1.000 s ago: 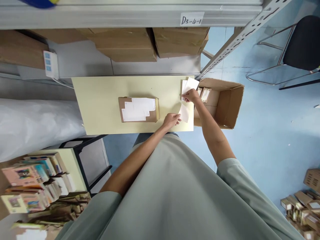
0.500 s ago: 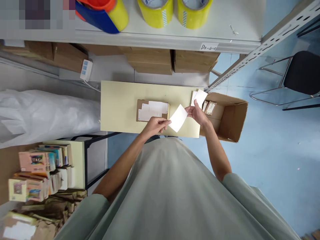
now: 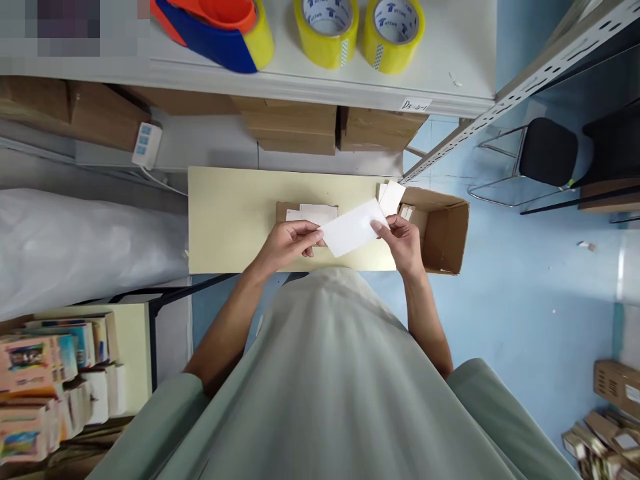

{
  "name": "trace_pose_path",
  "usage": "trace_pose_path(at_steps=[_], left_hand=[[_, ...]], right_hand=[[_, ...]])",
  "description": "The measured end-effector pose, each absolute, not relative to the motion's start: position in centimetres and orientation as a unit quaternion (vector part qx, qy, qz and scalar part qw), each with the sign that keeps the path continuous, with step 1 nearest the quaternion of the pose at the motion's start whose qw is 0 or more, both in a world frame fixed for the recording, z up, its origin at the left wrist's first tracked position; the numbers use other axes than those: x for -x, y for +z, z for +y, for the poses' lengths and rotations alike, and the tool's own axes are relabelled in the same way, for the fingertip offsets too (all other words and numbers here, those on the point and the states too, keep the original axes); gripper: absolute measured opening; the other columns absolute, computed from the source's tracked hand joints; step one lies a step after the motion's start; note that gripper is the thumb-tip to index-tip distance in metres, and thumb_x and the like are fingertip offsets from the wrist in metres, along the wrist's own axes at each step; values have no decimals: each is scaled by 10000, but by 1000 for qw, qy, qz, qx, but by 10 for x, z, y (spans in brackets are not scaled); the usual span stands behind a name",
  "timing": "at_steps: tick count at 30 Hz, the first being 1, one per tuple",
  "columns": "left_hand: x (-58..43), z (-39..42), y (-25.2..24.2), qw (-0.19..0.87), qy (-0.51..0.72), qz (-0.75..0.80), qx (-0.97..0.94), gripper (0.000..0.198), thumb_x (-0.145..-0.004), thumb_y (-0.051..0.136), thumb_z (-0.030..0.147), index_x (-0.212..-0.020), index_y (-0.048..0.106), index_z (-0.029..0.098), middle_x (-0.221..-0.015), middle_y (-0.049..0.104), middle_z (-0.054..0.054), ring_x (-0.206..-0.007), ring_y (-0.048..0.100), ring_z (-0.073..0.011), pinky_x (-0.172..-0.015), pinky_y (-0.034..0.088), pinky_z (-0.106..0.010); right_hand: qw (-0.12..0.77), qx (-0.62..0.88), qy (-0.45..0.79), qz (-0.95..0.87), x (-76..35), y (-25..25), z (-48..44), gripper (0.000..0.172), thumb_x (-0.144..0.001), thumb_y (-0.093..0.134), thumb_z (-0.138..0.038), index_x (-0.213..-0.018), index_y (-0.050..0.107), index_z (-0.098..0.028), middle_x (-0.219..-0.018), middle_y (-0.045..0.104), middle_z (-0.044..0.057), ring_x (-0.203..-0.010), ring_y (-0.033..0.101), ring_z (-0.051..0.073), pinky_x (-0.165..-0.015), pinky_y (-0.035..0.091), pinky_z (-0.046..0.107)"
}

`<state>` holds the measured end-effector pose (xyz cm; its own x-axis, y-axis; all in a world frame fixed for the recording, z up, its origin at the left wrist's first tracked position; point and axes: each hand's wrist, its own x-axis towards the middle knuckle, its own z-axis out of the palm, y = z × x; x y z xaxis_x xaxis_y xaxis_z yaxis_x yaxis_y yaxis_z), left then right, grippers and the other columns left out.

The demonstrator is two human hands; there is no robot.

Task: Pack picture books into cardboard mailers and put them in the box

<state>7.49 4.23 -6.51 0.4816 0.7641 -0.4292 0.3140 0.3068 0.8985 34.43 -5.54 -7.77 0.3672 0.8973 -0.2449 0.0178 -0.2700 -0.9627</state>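
A blank white sheet (image 3: 353, 228) is stretched at a slant between both hands, above the pale yellow table (image 3: 230, 220). My left hand (image 3: 293, 245) pinches its left end between thumb and fingers. At the other end, my right hand (image 3: 403, 241) grips the sheet with the thumb on top. Behind the sheet lies a brown package (image 3: 281, 211) with white labels (image 3: 317, 212) on it, partly covered by my left hand and the sheet. More white papers (image 3: 391, 198) rest at the table's right end, beside an open cardboard box (image 3: 450, 233).
Above the table, a shelf (image 3: 200, 79) bears yellow tape rolls (image 3: 395, 57) and a tape dispenser (image 3: 225, 40). Cardboard boxes (image 3: 295, 127) sit behind. Books (image 3: 30, 363) stand at lower left, near a large white bag (image 3: 90, 247). A black chair (image 3: 547, 152) is at right.
My right hand has closed on the sheet's right end and the sheet now lies flatter between both hands. My left hand has moved slightly left. The whole view has shifted.
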Motion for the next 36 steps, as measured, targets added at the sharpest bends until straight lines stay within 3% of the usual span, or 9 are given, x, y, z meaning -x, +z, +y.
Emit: trace_pose_path(at_steps=[7, 12, 16, 20, 24, 28, 33, 36], left_hand=[[-28, 55, -41, 642, 206, 492, -551, 233, -937, 870, 446, -891, 851, 219, -859, 817, -74, -807, 809, -229, -717, 676, -308], [12, 65, -28, 636, 236, 471, -564, 301, -949, 862, 505, -928, 828, 207, -857, 815, -61, -753, 789, -188, -710, 668, -285], [41, 74, -29, 635, 290, 443, -563, 425, -931, 873, 584, -1038, 818, 176, -929, 856, -89, -705, 789, -192, -687, 681, -319], [65, 81, -35, 634, 330, 417, -562, 412, -937, 853, 552, -1102, 855, 174, -972, 866, -94, -801, 846, -248, -710, 703, -361], [85, 87, -41, 650, 338, 396, -554, 397, -968, 797, 547, -1146, 877, 202, -962, 864, -76, -834, 858, -267, -714, 710, -382], [99, 92, -42, 639, 335, 385, -575, 381, -942, 866, 535, -1148, 871, 214, -932, 850, -58, -802, 845, -233, -767, 714, -369], [107, 96, -37, 649, 356, 333, -583, 422, -947, 906, 516, -1244, 842, 222, -952, 824, -47, -743, 809, -185, -749, 714, -343], [111, 96, -34, 655, 375, 316, -575, 542, -937, 930, 510, -1380, 783, 234, -932, 814, -38, -730, 792, -183, -733, 716, -344]], right_hand=[[485, 691, 408, -349, -292, -52, -47, 529, -862, 892, -780, -774, 694, -297, -785, 691, 4, -785, 678, 213, -784, 611, 395], [497, 673, 412, -361, -255, -40, -33, 507, -873, 900, -769, -813, 720, -299, -803, 693, 0, -804, 686, 207, -827, 636, 406], [509, 633, 428, -395, -228, -28, -25, 411, -899, 915, -702, -965, 801, -313, -1045, 803, 30, -998, 748, 248, -911, 647, 446], [527, 603, 411, -435, -206, -24, -19, 338, -950, 880, -660, -953, 825, -327, -1263, 794, 65, -1191, 722, 298, -902, 633, 465], [502, 617, 408, -448, -191, -23, -19, 315, -1031, 766, -622, -987, 855, -324, -1091, 763, 69, -1057, 703, 276, -829, 609, 439], [486, 627, 435, -425, -178, -18, -19, 450, -1101, 597, -632, -989, 869, -292, -1034, 752, 72, -956, 690, 251, -773, 592, 413], [484, 666, 381, -420, -163, -15, -16, 301, -935, 896, -595, -1023, 853, -310, -1078, 794, 27, -682, 521, 144, -622, 523, 343], [494, 665, 366, -424, -157, -15, -15, 304, -940, 904, -599, -1031, 852, -314, -1093, 800, 24, -624, 461, 121, -584, 512, 342]])
